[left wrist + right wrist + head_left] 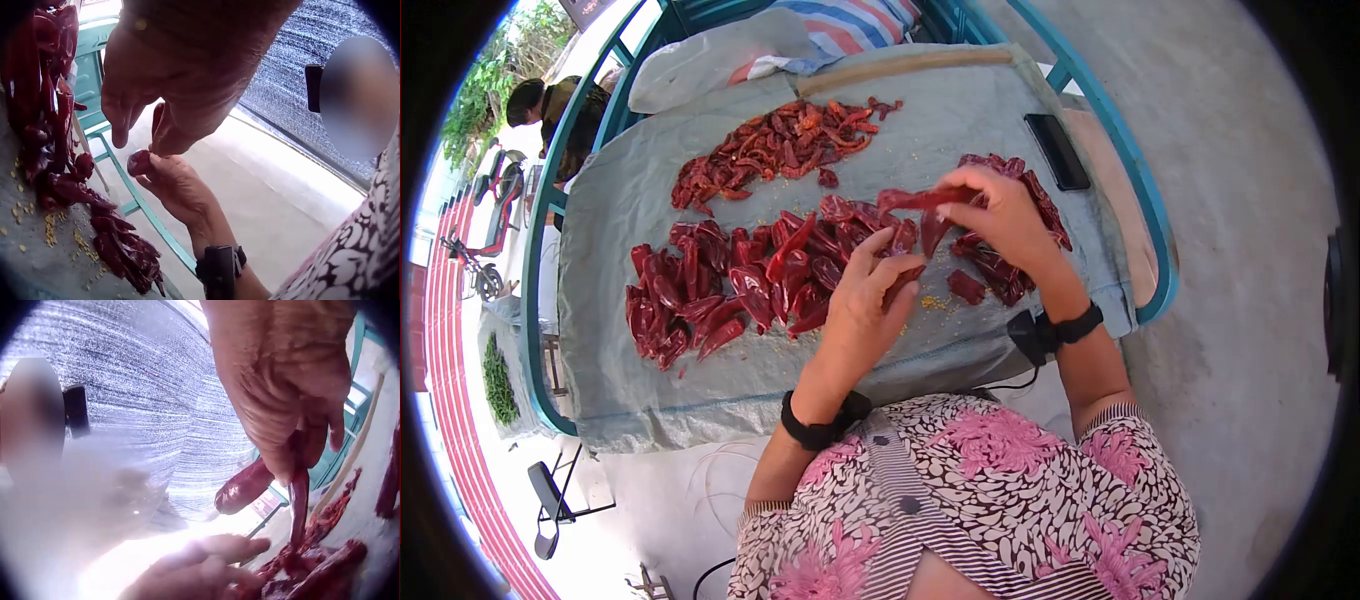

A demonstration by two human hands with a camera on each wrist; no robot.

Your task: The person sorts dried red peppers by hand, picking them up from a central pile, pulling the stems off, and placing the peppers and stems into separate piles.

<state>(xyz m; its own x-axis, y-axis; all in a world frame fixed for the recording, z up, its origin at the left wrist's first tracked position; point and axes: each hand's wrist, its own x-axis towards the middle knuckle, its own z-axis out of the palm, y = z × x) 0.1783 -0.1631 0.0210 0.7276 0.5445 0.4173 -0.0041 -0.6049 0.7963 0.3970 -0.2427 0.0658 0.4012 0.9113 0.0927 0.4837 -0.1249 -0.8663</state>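
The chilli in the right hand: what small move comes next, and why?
Probably the left hand should take the free end of the chilli and pull: the right hand pinches it above the cloth, the left is close below, loose seeds lie there.

Right hand (pixel 1000 215) pinches a dried red chili (pixel 915 200) up off the surface. Left hand (pixel 862 305) sits just below it, fingers (pixel 887 240) reaching up to the chili's hanging end and gripping it, as far as I can tell. The big chili pile (pixel 720 290) lies left of the left fingers, a brighter heap (pixel 780 145) well beyond them, and a darker bunch (pixel 1005 270) under the right fingers. Loose seeds (pixel 935 302) lie right by the left fingers on the grey cloth (pixel 620 200). A black phone (pixel 1057 150) lies beyond the right fingers.
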